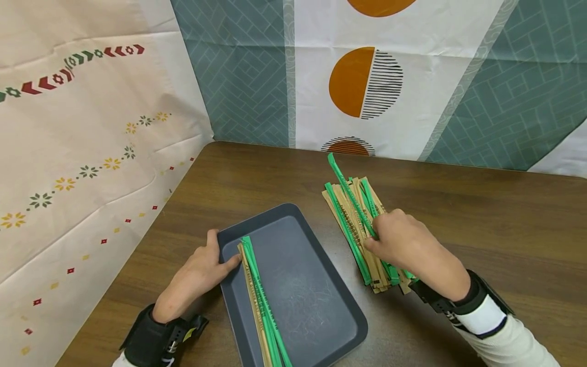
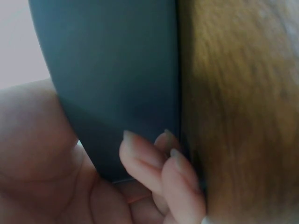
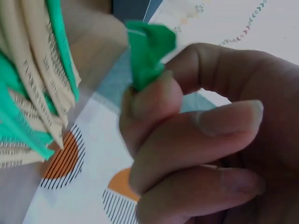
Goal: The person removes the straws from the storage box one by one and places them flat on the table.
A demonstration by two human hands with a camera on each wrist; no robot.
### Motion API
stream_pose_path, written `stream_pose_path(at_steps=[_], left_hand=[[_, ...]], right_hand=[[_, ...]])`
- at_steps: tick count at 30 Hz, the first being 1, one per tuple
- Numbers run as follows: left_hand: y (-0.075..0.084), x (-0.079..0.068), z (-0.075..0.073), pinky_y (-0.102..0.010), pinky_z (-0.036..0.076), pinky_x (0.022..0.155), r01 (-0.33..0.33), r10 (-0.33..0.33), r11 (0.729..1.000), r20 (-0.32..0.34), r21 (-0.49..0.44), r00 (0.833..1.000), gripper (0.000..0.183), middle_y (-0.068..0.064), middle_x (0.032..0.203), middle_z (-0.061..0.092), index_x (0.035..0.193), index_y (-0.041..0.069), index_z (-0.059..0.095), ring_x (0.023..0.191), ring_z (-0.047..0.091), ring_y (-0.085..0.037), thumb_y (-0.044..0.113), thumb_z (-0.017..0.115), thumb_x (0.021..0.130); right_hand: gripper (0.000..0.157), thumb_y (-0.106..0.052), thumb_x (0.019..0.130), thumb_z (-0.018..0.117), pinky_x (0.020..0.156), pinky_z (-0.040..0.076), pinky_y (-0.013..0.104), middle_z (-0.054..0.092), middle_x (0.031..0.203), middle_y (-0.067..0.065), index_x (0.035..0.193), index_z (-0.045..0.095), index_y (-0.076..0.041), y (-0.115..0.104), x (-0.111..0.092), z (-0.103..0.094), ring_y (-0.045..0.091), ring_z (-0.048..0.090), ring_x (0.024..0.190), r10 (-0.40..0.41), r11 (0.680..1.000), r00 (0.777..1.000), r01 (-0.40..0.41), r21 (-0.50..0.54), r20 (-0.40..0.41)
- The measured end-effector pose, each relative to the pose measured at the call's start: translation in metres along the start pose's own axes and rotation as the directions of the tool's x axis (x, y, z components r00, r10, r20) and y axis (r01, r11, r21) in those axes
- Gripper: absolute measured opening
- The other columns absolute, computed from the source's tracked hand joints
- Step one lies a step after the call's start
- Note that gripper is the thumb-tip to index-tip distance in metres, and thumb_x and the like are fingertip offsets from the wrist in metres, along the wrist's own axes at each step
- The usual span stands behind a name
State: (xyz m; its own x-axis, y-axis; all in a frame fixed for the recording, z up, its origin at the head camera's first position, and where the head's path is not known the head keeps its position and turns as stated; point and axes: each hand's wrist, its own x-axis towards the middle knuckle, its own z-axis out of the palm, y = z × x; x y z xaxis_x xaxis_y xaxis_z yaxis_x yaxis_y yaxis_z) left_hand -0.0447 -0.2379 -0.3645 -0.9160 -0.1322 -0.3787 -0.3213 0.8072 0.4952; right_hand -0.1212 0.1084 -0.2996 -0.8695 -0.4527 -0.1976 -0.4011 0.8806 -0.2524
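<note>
My right hand [image 1: 405, 239] pinches a green paper-wrapped straw [image 1: 345, 186] between thumb and forefinger, above a pile. In the right wrist view, the flattened end of the held straw [image 3: 147, 51] pokes out of the fingertips. Under that hand, green and brown wrapped straws [image 1: 339, 216] lie in a loose bundle on the table. My left hand [image 1: 202, 267] grips the left rim of a dark grey tray [image 1: 316, 290], thumb over the edge, fingers against the outer wall [image 2: 117, 70]. Inside the tray, green straws [image 1: 263, 295] lie beside a brown straw [image 1: 251, 290] along the left side.
The wooden table [image 1: 495, 219] runs beneath everything. Behind it hangs a teal and white cloth [image 1: 247, 76] with orange half-circles. A cream embroidered cloth [image 1: 91, 142] covers the left side. Black bands sit on both wrists.
</note>
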Motion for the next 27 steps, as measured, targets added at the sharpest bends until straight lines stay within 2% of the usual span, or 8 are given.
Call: stream_pose_path(at_steps=[5, 10, 20, 27], left_hand=[[-0.001, 0.0, -0.001, -0.034, 0.041, 0.057, 0.001, -0.001, 1.0, 0.0, -0.002, 1.0, 0.071, -0.015, 0.08, 0.057, 0.134, -0.006, 0.016, 0.066, 0.056, -0.021, 0.035, 0.059, 0.095], [0.0, 0.0, 0.0, -0.034, 0.042, 0.058, -0.002, 0.002, 1.0, -0.003, -0.007, 1.0, 0.071, -0.016, 0.08, 0.057, 0.134, -0.006, 0.016, 0.067, 0.057, -0.021, 0.034, 0.059, 0.095], [0.0, 0.0, -0.001, -0.035, 0.043, 0.058, -0.017, 0.017, 1.0, -0.015, -0.002, 1.0, 0.069, -0.017, 0.081, 0.057, 0.132, -0.006, 0.018, 0.068, 0.057, -0.022, 0.034, 0.06, 0.095], [0.0, 0.0, -0.001, -0.035, 0.043, 0.058, -0.018, 0.018, 1.0, -0.012, -0.006, 1.0, 0.07, -0.017, 0.081, 0.057, 0.133, -0.006, 0.017, 0.068, 0.057, -0.022, 0.034, 0.06, 0.095]], right_hand=[[0.04, -0.021, 0.091, 0.064, 0.046, 0.031, 0.026, 0.033, 0.051, -0.002, 0.055, 0.047, -0.011, 0.008, 0.001, -0.003, 0.013, 0.04, 0.044, 0.052, 0.999, 0.995, -0.052, -0.011, 0.083], [0.039, -0.02, 0.091, 0.063, 0.048, 0.032, 0.027, 0.032, 0.052, -0.002, 0.057, 0.046, -0.011, 0.015, 0.002, -0.004, 0.012, 0.038, 0.045, 0.091, 0.996, 0.987, -0.09, -0.016, 0.13], [0.042, -0.021, 0.089, 0.064, 0.048, 0.033, 0.027, 0.029, 0.05, -0.004, 0.053, 0.044, -0.013, 0.018, 0.002, -0.007, 0.011, 0.036, 0.044, 0.11, 0.994, 0.982, -0.106, -0.033, 0.153], [0.04, -0.021, 0.09, 0.064, 0.049, 0.033, 0.027, 0.032, 0.053, -0.003, 0.056, 0.046, -0.011, 0.018, 0.005, -0.003, 0.012, 0.038, 0.046, 0.121, 0.993, 0.979, -0.119, -0.025, 0.167]])
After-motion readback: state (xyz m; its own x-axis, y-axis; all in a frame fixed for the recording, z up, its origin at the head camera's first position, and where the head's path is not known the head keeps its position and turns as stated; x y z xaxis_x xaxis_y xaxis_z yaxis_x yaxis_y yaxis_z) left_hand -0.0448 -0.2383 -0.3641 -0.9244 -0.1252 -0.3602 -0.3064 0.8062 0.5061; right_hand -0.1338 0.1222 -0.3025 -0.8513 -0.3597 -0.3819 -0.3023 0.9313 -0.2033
